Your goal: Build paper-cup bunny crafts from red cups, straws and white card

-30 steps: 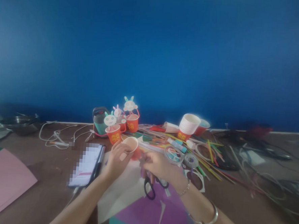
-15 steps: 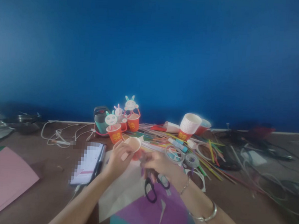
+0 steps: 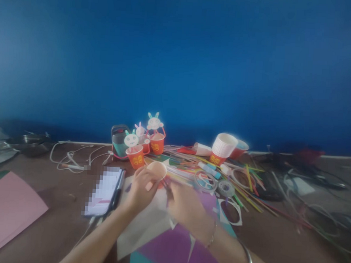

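Note:
A paper cup (image 3: 157,170) with a pale inside and a reddish outer wall is gripped by my left hand (image 3: 141,189), fingers closed round its near left side. My right hand (image 3: 185,205) is closed on scissors, whose dark blades (image 3: 165,183) touch or nearly touch the cup's right rim; the handles are hidden by the hand. Below lie white paper (image 3: 142,230) and purple paper (image 3: 171,252) over teal paper. Just behind the cup stands a red cup (image 3: 135,157) with a rabbit face on its handle.
More rabbit cups (image 3: 157,143) stand behind, beside a grey-green container (image 3: 119,142). A phone (image 3: 104,192) lies left, pink paper (image 3: 9,216) farther left. To the right are stacked cups (image 3: 223,146), glue sticks (image 3: 209,170), tape (image 3: 226,187) and coloured pipe cleaners (image 3: 253,199). Cables run along both sides.
My right hand has moved left and up to the cup's rim. The scissors' black handles, which hung below that hand over the purple paper, are now out of sight. My left hand keeps the cup.

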The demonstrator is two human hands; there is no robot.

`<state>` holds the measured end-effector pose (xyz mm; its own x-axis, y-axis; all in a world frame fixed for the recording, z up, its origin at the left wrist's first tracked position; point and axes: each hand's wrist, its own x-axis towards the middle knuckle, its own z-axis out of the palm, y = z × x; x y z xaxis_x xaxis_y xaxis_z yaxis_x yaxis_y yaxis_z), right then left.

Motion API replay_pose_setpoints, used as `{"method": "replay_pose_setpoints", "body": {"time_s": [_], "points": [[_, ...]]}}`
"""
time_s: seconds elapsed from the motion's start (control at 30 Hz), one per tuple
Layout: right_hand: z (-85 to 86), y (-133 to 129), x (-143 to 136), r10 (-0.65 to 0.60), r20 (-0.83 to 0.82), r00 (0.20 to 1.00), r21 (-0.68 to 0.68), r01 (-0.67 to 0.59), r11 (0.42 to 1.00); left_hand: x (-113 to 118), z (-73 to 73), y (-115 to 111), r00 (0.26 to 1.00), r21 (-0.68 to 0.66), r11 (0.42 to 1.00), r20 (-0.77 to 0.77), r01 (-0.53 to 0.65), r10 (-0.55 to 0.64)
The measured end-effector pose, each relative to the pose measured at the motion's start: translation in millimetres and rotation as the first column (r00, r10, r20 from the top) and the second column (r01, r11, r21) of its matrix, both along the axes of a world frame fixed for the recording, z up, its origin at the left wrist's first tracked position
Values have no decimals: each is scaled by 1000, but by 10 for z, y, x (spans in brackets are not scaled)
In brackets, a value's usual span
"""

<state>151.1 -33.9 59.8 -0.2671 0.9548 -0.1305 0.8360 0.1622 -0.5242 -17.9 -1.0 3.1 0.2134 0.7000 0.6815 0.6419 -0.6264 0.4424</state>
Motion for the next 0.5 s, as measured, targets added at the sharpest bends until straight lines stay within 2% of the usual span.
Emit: {"method": "replay_pose_setpoints", "body": {"time_s": [0.1, 0.2, 0.27, 0.4, 0.5], "points": [[48, 9, 15, -10, -24, 1000, 30, 11, 999, -6, -16, 1, 1000, 11, 1000, -19, -16, 16], [101, 40, 64, -27, -193, 981, -135, 1, 991, -6, -38, 2, 996, 15, 996, 13, -89, 88], [111, 69, 105, -53, -301, 952, -270, -32, 962, -1, -48, 3, 994, 8, 994, 17, -106, 106], [73, 147, 177, -75, -440, 895, -395, -118, 911, 5, -41, 1, 998, -23, 998, -32, -58, 57], [20, 211, 206, -149, -555, 819, -491, -178, 853, 9, -20, -7, 999, -17, 999, -33, -37, 36]]}}
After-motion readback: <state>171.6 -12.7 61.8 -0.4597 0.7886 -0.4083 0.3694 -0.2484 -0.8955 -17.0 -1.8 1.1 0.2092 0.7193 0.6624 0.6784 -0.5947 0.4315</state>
